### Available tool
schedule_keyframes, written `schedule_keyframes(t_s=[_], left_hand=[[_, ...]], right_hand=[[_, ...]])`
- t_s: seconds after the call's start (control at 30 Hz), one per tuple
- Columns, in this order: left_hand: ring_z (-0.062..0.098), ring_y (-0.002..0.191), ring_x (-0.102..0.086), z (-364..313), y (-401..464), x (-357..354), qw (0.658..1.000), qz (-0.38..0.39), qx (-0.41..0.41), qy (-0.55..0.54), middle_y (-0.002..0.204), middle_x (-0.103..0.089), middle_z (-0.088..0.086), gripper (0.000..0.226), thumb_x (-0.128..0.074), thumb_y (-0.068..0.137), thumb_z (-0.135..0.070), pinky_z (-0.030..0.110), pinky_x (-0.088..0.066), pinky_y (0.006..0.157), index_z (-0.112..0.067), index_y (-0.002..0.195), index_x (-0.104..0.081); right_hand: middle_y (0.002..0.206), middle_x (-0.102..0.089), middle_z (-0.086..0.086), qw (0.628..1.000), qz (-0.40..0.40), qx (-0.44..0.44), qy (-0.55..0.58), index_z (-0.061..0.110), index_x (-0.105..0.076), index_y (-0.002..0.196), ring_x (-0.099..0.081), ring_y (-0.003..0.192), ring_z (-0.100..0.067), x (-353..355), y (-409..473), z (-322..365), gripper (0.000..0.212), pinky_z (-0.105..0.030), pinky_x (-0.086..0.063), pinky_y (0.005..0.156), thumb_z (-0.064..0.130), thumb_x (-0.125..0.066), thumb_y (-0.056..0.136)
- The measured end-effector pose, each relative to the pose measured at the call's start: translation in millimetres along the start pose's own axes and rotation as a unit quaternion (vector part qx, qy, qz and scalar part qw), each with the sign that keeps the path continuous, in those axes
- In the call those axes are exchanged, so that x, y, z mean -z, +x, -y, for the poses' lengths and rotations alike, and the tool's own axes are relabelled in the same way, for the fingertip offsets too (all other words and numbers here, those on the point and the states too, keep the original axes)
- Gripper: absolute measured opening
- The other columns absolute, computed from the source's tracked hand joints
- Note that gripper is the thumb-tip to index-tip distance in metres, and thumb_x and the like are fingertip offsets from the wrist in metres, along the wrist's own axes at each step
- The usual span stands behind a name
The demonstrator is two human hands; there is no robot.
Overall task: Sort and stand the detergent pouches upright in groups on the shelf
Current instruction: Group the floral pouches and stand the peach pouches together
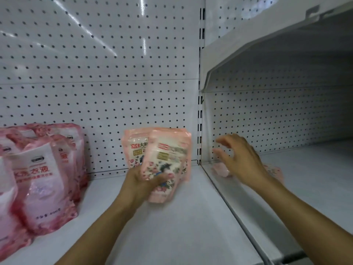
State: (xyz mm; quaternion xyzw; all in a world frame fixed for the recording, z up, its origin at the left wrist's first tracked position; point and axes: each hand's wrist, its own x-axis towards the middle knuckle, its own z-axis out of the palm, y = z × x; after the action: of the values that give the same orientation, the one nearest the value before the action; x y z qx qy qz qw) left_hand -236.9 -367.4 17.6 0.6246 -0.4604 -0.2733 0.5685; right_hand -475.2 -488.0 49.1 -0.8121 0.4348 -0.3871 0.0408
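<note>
The pale pink floral pouch [133, 150] standing at the back reads "立白大师" and "72"; the translucent pink-and-white pouch [41, 180] shows "衣液".

I face a white pegboard back wall [99, 73] streaked with ceiling-light glare, a slotted upright [200, 119] dividing 2 bays (the right one shadowed under an upper shelf [248, 41]).
</note>
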Motion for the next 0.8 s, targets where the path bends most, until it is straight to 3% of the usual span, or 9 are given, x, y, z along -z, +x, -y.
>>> schedule_keyframes(t_s=[0.07, 0.17, 0.23, 0.3, 0.4, 0.47, 0.57, 0.67, 0.8], left_hand=[[0.013, 0.065, -0.075, 6.8, 5.6, 16.0, 0.996, -0.051, 0.024, -0.072, 0.079, -0.078, -0.004, 0.024, -0.081, 0.073, -0.014, 0.022, -0.055, 0.047, -0.014, 0.096, -0.072], [0.017, 0.066, -0.076, 22.3, 7.8, 21.7, 0.990, -0.071, 0.068, -0.098, 0.088, -0.078, 0.006, 0.021, -0.078, 0.078, -0.009, 0.026, -0.056, 0.049, -0.011, 0.098, -0.071], [0.020, 0.070, -0.076, 31.6, 8.4, 21.7, 0.984, -0.083, 0.094, -0.125, 0.092, -0.078, 0.009, 0.020, -0.077, 0.080, -0.006, 0.027, -0.057, 0.051, -0.011, 0.099, -0.071], [0.023, 0.075, -0.077, 35.1, 11.1, 22.6, 0.981, -0.088, 0.098, -0.145, 0.094, -0.078, 0.010, 0.024, -0.078, 0.079, -0.006, 0.033, -0.061, 0.060, -0.010, 0.101, -0.071], [0.030, 0.085, -0.076, 37.5, 15.3, 24.6, 0.979, -0.083, 0.091, -0.161, 0.097, -0.078, 0.010, 0.031, -0.079, 0.078, -0.009, 0.050, -0.059, 0.083, -0.008, 0.108, -0.071], [0.031, 0.087, -0.076, 39.4, 15.8, 24.1, 0.977, -0.086, 0.091, -0.172, 0.096, -0.078, 0.010, 0.029, -0.078, 0.079, -0.008, 0.053, -0.058, 0.086, -0.008, 0.107, -0.071], [0.030, 0.089, -0.075, 44.9, 19.2, 23.6, 0.977, -0.085, 0.092, -0.170, 0.097, -0.078, 0.008, 0.028, -0.079, 0.078, -0.010, 0.054, -0.056, 0.088, -0.011, 0.105, -0.072], [0.027, 0.087, -0.076, 47.0, 22.3, 22.2, 0.979, -0.095, 0.085, -0.158, 0.098, -0.078, 0.006, 0.028, -0.079, 0.080, -0.012, 0.052, -0.058, 0.087, -0.013, 0.107, -0.071], [0.014, 0.085, -0.074, 30.1, 13.7, 16.6, 0.978, -0.163, -0.003, -0.130, 0.113, -0.070, 0.005, 0.045, -0.080, 0.079, -0.019, 0.029, -0.061, 0.065, -0.013, 0.117, -0.056]], right_hand=[[0.141, -0.046, -0.002, 0.981, 0.114, -0.127, -0.087, 0.030, -0.045, 0.135, -0.040, 0.129, -0.027, -13.9, -2.3, -33.6, 0.056, -0.050, -0.038, 0.102, 0.057, -0.053, 0.087], [0.148, -0.038, 0.000, 0.940, 0.245, -0.149, -0.186, 0.042, -0.028, 0.142, -0.034, 0.135, -0.031, -33.8, -13.0, -64.2, 0.077, -0.057, -0.026, 0.108, 0.074, -0.049, 0.076], [0.141, -0.047, 0.003, 0.945, 0.239, -0.110, -0.195, 0.043, -0.032, 0.141, -0.044, 0.129, -0.028, -41.2, -10.4, -67.7, 0.072, -0.050, -0.032, 0.104, 0.072, -0.050, 0.078], [0.127, -0.059, 0.005, 0.949, 0.193, -0.043, -0.246, 0.038, -0.047, 0.133, -0.056, 0.114, -0.021, -43.6, -5.8, -63.4, 0.050, -0.036, -0.042, 0.091, 0.057, -0.051, 0.087], [0.102, -0.068, 0.007, 0.949, 0.142, 0.023, -0.279, 0.029, -0.062, 0.102, -0.064, 0.096, -0.018, -41.7, -4.9, -54.0, 0.019, -0.029, -0.043, 0.076, 0.040, -0.051, 0.091], [0.082, -0.066, 0.008, 0.977, 0.102, 0.009, -0.185, 0.028, -0.058, 0.082, -0.065, 0.082, -0.018, -34.8, -4.5, -49.6, 0.011, -0.030, -0.042, 0.069, 0.033, -0.054, 0.091], [0.082, -0.069, 0.002, 0.996, 0.031, -0.051, 0.070, 0.022, -0.064, 0.090, -0.066, 0.076, -0.020, -20.3, 0.1, -37.1, 0.011, -0.035, -0.052, 0.066, 0.022, -0.054, 0.095], [0.082, -0.075, -0.010, 0.948, 0.037, -0.125, 0.291, 0.010, -0.067, 0.091, -0.073, 0.075, -0.028, -5.3, 3.3, -11.1, 0.015, -0.045, -0.060, 0.067, 0.018, -0.055, 0.096], [0.082, -0.077, -0.008, 0.910, 0.151, -0.155, 0.353, 0.010, -0.070, 0.092, -0.074, 0.075, -0.024, -2.2, -2.4, 18.8, 0.019, -0.040, -0.061, 0.074, 0.022, -0.055, 0.095]])
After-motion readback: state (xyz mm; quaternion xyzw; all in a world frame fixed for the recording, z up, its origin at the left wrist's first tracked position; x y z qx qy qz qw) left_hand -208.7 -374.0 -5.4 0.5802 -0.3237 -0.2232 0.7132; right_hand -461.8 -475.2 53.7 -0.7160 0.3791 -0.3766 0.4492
